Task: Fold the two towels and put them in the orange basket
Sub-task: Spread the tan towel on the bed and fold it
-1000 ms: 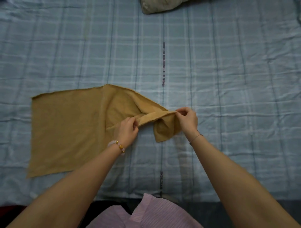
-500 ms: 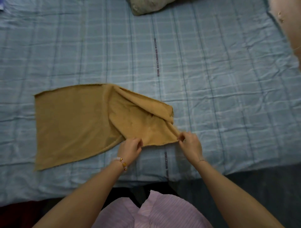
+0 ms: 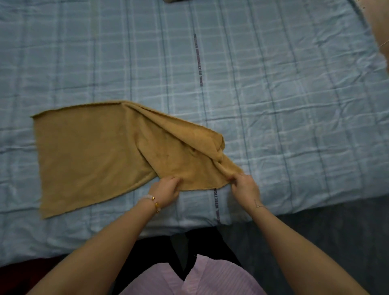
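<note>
A mustard-yellow towel [image 3: 90, 153] lies on the bed, flat on its left half and bunched and folded over on its right half. My left hand [image 3: 166, 190] pinches the towel's near edge at the middle. My right hand [image 3: 244, 186] grips the near right corner, about a forearm's width to the right of the left hand. Both hands press the edge down near the bed's front edge. The orange basket is out of view, and a second towel cannot be made out.
The bed is covered by a light blue checked sheet [image 3: 273, 94] with wrinkles. A grey-brown bundle [image 3: 174, 1] peeks in at the top edge. A pale object [image 3: 381, 27] fills the top right corner. Dark floor [image 3: 336, 227] lies beyond the bed's front right edge.
Both hands pulled the towel's right end from a raised hold down toward me to the bed's front edge. The view shifted so the bed edge and floor show.
</note>
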Demonstrator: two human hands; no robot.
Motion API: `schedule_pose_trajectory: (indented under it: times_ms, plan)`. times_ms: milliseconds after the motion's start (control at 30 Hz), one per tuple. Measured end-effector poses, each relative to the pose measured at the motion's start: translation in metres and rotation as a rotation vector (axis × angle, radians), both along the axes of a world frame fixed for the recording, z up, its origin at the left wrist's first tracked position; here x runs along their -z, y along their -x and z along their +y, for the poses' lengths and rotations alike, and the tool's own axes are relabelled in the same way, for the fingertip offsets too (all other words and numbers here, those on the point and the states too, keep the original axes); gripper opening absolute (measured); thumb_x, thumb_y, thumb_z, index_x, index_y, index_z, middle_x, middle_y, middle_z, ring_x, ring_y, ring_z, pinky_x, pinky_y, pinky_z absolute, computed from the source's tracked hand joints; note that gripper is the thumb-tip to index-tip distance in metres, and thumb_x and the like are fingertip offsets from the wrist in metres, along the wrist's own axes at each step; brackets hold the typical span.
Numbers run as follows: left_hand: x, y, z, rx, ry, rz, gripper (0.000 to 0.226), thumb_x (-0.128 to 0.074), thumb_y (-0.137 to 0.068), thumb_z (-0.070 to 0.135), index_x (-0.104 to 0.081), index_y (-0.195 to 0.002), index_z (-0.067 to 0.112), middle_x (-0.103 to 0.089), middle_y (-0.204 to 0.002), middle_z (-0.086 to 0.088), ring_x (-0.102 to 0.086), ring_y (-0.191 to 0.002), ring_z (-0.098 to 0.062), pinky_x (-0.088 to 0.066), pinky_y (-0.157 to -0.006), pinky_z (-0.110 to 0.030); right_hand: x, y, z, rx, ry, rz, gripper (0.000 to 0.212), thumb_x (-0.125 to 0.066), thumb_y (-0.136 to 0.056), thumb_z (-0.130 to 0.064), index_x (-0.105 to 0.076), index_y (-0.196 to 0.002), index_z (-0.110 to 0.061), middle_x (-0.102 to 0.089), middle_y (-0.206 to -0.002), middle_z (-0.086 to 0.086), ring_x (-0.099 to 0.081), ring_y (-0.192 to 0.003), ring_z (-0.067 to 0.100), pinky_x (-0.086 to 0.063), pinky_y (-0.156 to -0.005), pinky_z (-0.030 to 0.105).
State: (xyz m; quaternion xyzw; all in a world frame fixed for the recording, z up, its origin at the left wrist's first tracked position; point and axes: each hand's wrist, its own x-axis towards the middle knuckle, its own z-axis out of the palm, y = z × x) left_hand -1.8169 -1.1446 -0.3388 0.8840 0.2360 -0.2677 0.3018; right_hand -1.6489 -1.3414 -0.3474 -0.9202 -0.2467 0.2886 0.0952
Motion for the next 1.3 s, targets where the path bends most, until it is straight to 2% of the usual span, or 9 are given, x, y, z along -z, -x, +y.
schedule_pose_trajectory:
  times_ms: [167, 300, 533, 700, 833, 933, 1033, 1167, 1300]
  plan:
    - [-0.028, -0.041, 0.024, -0.111, -0.011, -0.138, 0.037, -0.049, -0.087, 0.012, -0.054, -0.123, 0.009, -0.061, -0.118, -0.01, -0.056, -0.108, -0.023, -0.044, -0.088, -0.03, -0.005, -0.011, 0.01, 0.292, -0.118, 0.094, 0.023, -0.051, -0.086, -0.014, -0.068, -0.101, -0.01, -0.067, -0.103, 0.012, -0.062, -0.095, 0.029, -0.05, -0.079, 0.035]
    - [-0.041, -0.082, 0.029, -0.067, -0.035, -0.251, 0.031, -0.05, -0.088, 0.013, -0.057, -0.118, 0.011, -0.061, -0.116, -0.008, -0.056, -0.107, -0.023, -0.045, -0.086, -0.032, -0.006, -0.024, 0.026, 0.42, -0.215, 0.145, 0.021, -0.055, -0.086, -0.016, -0.067, -0.103, -0.013, -0.069, -0.105, 0.01, -0.062, -0.099, 0.027, -0.049, -0.083, 0.034]
    - [-0.028, -0.134, 0.028, 0.068, -0.159, -0.23, 0.044, -0.049, -0.088, 0.015, -0.047, -0.132, 0.019, -0.048, -0.137, -0.002, -0.046, -0.121, -0.026, -0.041, -0.096, -0.039, -0.007, -0.049, 0.056, 0.46, -0.316, 0.248, 0.034, -0.056, -0.087, -0.014, -0.062, -0.121, -0.015, -0.064, -0.121, 0.007, -0.058, -0.11, 0.023, -0.045, -0.095, 0.034]
    - [-0.015, -0.156, 0.027, 0.102, -0.203, -0.146, 0.055, -0.045, -0.09, 0.02, -0.031, -0.143, 0.022, -0.033, -0.148, 0.002, -0.026, -0.137, -0.02, -0.031, -0.107, -0.037, -0.002, -0.06, 0.072, 0.456, -0.334, 0.284, 0.033, -0.058, -0.089, -0.025, -0.062, -0.12, -0.012, -0.063, -0.121, 0.006, -0.057, -0.111, 0.023, -0.045, -0.097, 0.035]
    - [-0.004, -0.169, 0.032, 0.064, -0.188, -0.126, 0.053, -0.04, -0.092, 0.019, -0.029, -0.144, 0.022, -0.035, -0.148, 0.001, -0.026, -0.136, -0.022, -0.03, -0.108, -0.038, 0.006, -0.062, 0.078, 0.445, -0.318, 0.321, 0.028, -0.059, -0.089, -0.028, -0.065, -0.111, -0.012, -0.065, -0.114, 0.006, -0.059, -0.107, 0.022, -0.046, -0.093, 0.034]
    - [0.0, -0.175, 0.04, 0.047, -0.23, -0.076, 0.044, -0.038, -0.095, 0.023, -0.038, -0.139, 0.021, -0.046, -0.138, -0.002, -0.035, -0.13, -0.024, -0.025, -0.106, -0.036, 0.01, -0.066, 0.08, 0.467, -0.287, 0.307, 0.02, -0.059, -0.088, -0.027, -0.068, -0.098, -0.012, -0.069, -0.103, 0.005, -0.062, -0.098, 0.021, -0.047, -0.083, 0.03]
    - [-0.002, -0.178, 0.052, 0.03, -0.251, -0.02, 0.031, -0.041, -0.095, 0.027, -0.051, -0.124, 0.022, -0.055, -0.125, -0.003, -0.043, -0.12, -0.025, -0.029, -0.098, -0.035, 0.008, -0.077, 0.083, 0.513, -0.291, 0.271, 0.018, -0.056, -0.089, -0.023, -0.065, -0.098, -0.011, -0.069, -0.1, 0.008, -0.062, -0.095, 0.024, -0.046, -0.078, 0.031]
    - [-0.01, -0.189, 0.07, -0.025, -0.265, -0.051, 0.02, -0.044, -0.093, 0.024, -0.062, -0.103, 0.02, -0.059, -0.111, -0.005, -0.047, -0.11, -0.026, -0.034, -0.087, -0.035, 0.0, -0.106, 0.094, 0.566, -0.382, 0.211, 0.014, -0.057, -0.087, -0.017, -0.064, -0.096, -0.009, -0.069, -0.098, 0.011, -0.062, -0.095, 0.027, -0.046, -0.08, 0.034]
    - [-0.018, -0.216, 0.088, -0.041, -0.287, -0.137, 0.021, -0.041, -0.095, 0.021, -0.059, -0.102, 0.012, -0.059, -0.11, -0.007, -0.048, -0.107, -0.029, -0.034, -0.085, -0.037, -0.011, -0.144, 0.111, 0.56, -0.452, 0.187, 0.012, -0.059, -0.085, -0.016, -0.064, -0.095, -0.01, -0.068, -0.091, 0.007, -0.063, -0.091, 0.025, -0.049, -0.083, 0.037]
